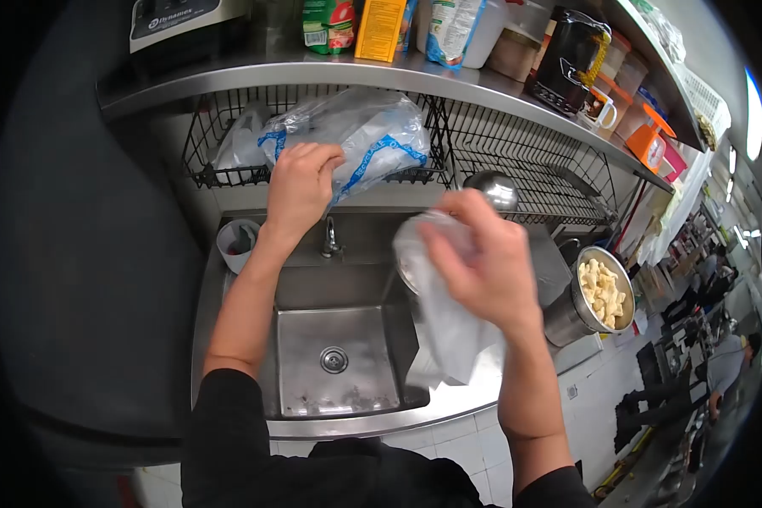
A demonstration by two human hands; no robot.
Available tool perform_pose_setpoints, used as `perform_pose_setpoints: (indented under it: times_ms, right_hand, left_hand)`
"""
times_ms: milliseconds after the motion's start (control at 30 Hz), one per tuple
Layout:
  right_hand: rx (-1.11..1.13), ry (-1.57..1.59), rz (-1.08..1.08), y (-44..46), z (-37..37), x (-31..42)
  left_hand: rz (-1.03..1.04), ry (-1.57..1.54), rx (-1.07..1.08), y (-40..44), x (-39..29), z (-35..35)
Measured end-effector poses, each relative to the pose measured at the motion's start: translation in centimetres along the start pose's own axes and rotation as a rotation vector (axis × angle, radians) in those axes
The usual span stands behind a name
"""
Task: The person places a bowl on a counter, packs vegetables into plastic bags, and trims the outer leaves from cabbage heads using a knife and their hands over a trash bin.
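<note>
Right hand (491,262) up over the counter beside the sink (339,339), thumb and fingers closed on white plastic (457,330), which hangs loose (hand blurred, its folds hard to read). Left hand (300,190) at the blue-printed clear bag (377,140), fingers curled together; cannot tell whether they pinch it. That bag lies in the wire basket (203,165) under the shelf. Progress, my reading: white plastic in hand, not set down; clear bag not lifted out. Pale pieces (601,292) sit uncovered in the steel container (571,315). Total remaining: cannot tell.
</note>
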State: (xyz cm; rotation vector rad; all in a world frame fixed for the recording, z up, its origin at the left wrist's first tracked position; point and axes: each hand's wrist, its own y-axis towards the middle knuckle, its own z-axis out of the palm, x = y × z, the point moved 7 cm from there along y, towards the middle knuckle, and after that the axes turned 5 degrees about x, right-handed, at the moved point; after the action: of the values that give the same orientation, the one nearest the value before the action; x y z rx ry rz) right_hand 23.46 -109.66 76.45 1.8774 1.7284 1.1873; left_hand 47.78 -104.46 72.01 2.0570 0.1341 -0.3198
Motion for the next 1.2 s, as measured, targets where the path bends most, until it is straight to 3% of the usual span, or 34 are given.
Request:
perform_pose_setpoints:
  times_ms: [100,233,300,333,367,500,533,567,633,733,767,833,967,1033,1067,1100,1133,1200]
  right_hand:
    - [0.133,0.112,0.100,3.5,3.9,0.9]
    - [0.047,0.068,-0.057,7.4,8.7,-5.1]
    - [0.032,0.065,-0.137,8.2,8.7,-5.7]
    - [0.028,0.334,0.094,8.3,7.6,-7.4]
    - [0.026,0.600,0.326,8.0,6.7,-8.9]
    - [-0.359,0.866,0.127,5.1,-2.4,-7.7]
    - [-0.496,0.739,0.021,3.6,-5.3,-6.9]
    - [-0.659,0.579,0.051,1.3,-8.5,-8.0]
    - [-0.828,-0.464,0.091,-4.3,-14.7,-6.2]
    - [-0.966,-0.819,0.292,-14.2,-24.1,-8.6]
    - [-1.013,-0.781,0.375,-17.4,-26.7,-9.2]
    - [-1.266,0.265,0.305,-21.4,-28.6,-9.8]
    - [-1.338,0.230,0.438,-29.6,-29.4,-8.0]
    - [-1.267,0.194,0.566,-34.5,-29.2,-8.3]
    - [-1.206,0.241,0.597,-36.9,-28.6,-8.3]
    - [-1.184,0.173,0.685,-39.1,-27.8,-7.5]
    - [-1.154,-0.088,0.745,-42.8,-27.1,-6.6]
    - [-0.990,-0.306,0.968,-46.5,-23.8,-3.6]
  left_hand:
    - [0.164,-0.143,-0.168,0.2,-2.8,-1.6]
    - [0.348,-0.103,-0.247,0.1,-5.7,-2.7]
    - [0.342,-0.279,-0.326,-0.5,-5.2,-3.2]
    - [0.184,-0.403,-0.288,-1.2,-3.5,-2.4]
    - [0.188,-0.404,-0.293,-0.9,-3.2,-2.7]
    - [0.020,-0.039,-0.078,-0.8,-0.1,-0.2]
    - [-0.021,-0.012,-0.016,-1.1,0.9,0.9]
    - [-0.061,0.014,0.040,-1.0,1.7,1.7]
    - [-0.045,0.048,0.054,-1.0,1.9,2.3]
    - [-0.008,0.105,0.109,-1.6,2.0,3.8]
    - [0.016,0.160,0.162,-1.4,2.3,4.5]
    - [0.049,0.205,0.222,-1.2,2.9,6.0]
    - [0.034,0.209,0.294,-0.4,3.7,8.5]
    - [0.049,0.330,0.285,-0.1,3.5,8.2]
    - [0.006,0.217,0.359,0.2,4.0,8.0]
    - [-0.017,0.026,0.292,0.1,5.3,7.4]
    - [0.054,-0.046,0.174,-0.4,5.7,6.5]
    - [0.126,0.080,-0.127,-1.0,-0.8,2.1]
